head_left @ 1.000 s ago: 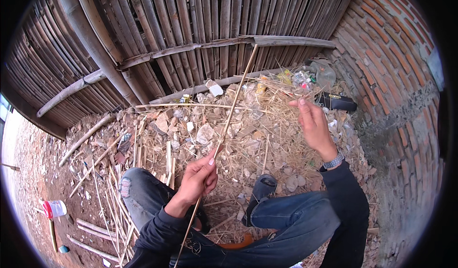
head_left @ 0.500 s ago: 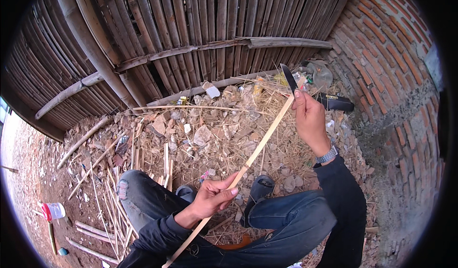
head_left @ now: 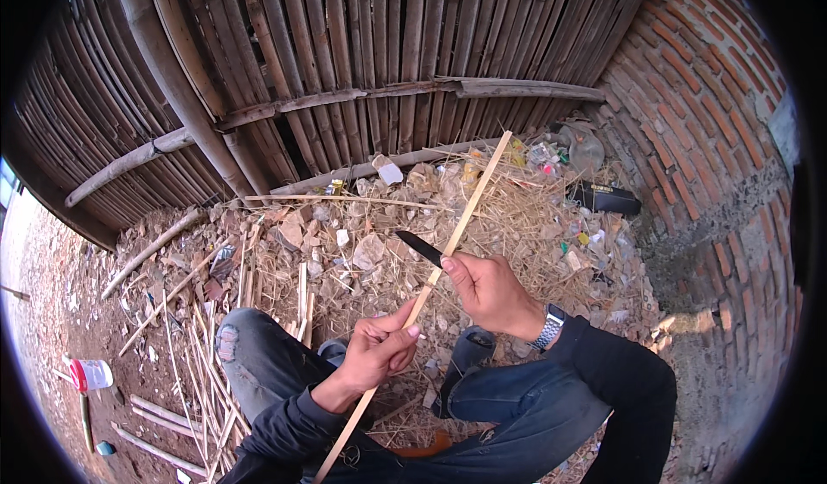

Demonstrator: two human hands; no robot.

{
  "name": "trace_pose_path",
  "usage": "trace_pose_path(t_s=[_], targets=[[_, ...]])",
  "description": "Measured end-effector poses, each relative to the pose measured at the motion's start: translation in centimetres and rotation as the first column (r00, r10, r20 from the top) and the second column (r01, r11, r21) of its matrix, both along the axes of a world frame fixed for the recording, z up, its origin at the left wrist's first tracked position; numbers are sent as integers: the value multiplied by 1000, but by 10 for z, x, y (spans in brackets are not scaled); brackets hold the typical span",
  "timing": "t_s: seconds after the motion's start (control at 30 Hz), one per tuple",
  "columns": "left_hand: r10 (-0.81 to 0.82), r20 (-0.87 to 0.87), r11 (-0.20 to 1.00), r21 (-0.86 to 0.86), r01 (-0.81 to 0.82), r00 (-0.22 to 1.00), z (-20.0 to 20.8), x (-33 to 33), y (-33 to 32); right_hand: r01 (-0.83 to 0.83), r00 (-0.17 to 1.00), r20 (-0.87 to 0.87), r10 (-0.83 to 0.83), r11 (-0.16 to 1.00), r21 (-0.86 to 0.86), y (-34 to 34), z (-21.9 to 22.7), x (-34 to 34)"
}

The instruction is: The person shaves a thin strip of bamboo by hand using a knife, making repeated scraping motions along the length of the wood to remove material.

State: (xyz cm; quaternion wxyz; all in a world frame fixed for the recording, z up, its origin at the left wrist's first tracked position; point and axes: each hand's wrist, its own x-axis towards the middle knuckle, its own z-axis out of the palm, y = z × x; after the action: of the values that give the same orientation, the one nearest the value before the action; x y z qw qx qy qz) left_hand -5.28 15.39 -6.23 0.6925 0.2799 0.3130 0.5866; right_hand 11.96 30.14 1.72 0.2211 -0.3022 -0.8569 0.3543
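A long, pale bamboo strip (head_left: 476, 195) slants from my lap up toward the fence. My left hand (head_left: 376, 352) is closed around its lower part, thumb along the strip. Higher up, my right hand (head_left: 491, 293) grips a knife with a dark blade (head_left: 419, 247); the handle is hidden in my fist. The blade lies across the strip and points to the left, its base against the strip by my right thumb. A watch is on my right wrist.
A bamboo fence (head_left: 362, 45) stands ahead and a brick wall (head_left: 715, 139) at right. Rubble and straw cover the ground. A black case (head_left: 606, 198) lies near the wall. Cut bamboo strips (head_left: 202, 381) and a red-and-white container (head_left: 90, 374) are at left.
My right hand has moved down and left along the strip with the knife, closer to my left hand. The blade has swung from pointing up to pointing left.
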Motion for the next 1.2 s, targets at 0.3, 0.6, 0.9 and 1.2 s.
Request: trace_pose_path(t_s=[0.3, 0.6, 0.9, 1.2], targets=[[-24, 99, 999, -43, 28, 995, 10, -7, 2, -40, 999, -14, 37, 923, -383, 2, -1, 2], [-4, -1, 1000, -25, 4, 1000, 7, -7, 5, -259, 964, -208, 167, 395, -881, 32, 11, 30], [77, -494, 996, -9, -94, 866, 19, 7, 0, -50, 998, -33, 44, 978, -201, 15, 11, 10], [176, -669, 984, 94, -153, 722, 1, 12, 3, -113, 993, 22, 113, 994, -17, 12, -4, 4]])
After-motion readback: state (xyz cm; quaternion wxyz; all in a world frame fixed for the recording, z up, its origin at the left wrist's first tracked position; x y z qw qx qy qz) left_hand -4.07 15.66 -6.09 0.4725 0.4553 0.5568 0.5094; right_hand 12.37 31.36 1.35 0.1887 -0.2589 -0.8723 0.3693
